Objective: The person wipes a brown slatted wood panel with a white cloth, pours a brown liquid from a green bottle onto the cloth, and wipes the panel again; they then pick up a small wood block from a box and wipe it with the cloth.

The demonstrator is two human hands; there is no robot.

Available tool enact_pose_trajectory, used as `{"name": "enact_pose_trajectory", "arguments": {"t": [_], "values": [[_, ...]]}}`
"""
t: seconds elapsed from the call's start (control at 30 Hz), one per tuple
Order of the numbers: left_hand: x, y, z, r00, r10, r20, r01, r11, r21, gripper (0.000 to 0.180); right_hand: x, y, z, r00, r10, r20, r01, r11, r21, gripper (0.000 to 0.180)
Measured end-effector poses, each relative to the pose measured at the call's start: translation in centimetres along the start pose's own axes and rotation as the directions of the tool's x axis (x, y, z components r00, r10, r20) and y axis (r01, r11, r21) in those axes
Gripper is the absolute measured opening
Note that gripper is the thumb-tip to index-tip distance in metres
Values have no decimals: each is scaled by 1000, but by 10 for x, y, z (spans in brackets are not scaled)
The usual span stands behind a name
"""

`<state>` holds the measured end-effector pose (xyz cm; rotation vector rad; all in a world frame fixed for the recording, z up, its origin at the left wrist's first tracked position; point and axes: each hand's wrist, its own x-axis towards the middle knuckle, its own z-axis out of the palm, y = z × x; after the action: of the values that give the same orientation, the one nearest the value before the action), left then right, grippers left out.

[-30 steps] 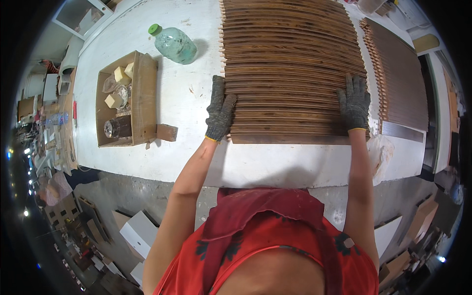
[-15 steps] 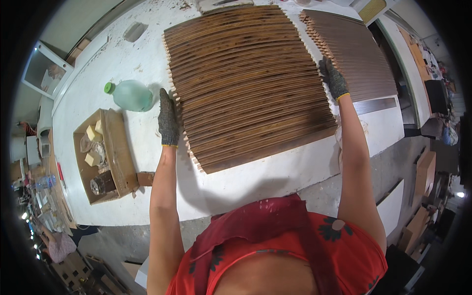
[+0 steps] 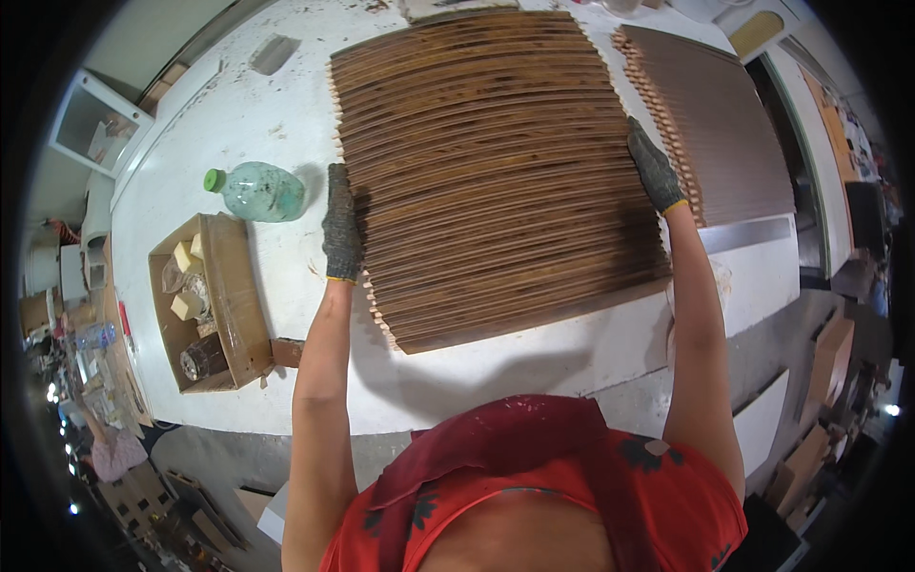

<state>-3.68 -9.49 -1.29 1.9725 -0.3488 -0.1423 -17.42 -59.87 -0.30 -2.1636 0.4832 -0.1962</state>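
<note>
Fingers of the gloved left hand and right hand lie pressed together, flat against opposite side edges of the slatted wooden panel on the white table. It looks broad, stiff and fairly heavy, best gripped at both sides as here. The cardboard box at left holds yellowish blocks and a jar; a green-capped bottle lies beside it.

A white worktable carries a brown slatted wooden panel, a green plastic bottle and an open cardboard box near its left edge.
</note>
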Motion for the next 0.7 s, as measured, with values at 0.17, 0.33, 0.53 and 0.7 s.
{"name": "enact_pose_trajectory", "arguments": {"t": [0.17,0.33,0.53,0.7], "values": [[3,28,2,933,-360,21,351,894,-279,51,1,-5,3,999,-5,33,12,973,-231,69],[5,6,5,990,-142,-11,127,914,-386,65,2,-21,12,995,-66,-68,-12,626,-780,70],[63,-18,-21,963,260,-65,-252,962,106,51,73,-117,9,863,-493,-111,232,581,-780,67],[128,-15,-21,980,197,26,-197,938,284,53,139,-105,59,893,-448,-49,226,538,-812,62]]}}
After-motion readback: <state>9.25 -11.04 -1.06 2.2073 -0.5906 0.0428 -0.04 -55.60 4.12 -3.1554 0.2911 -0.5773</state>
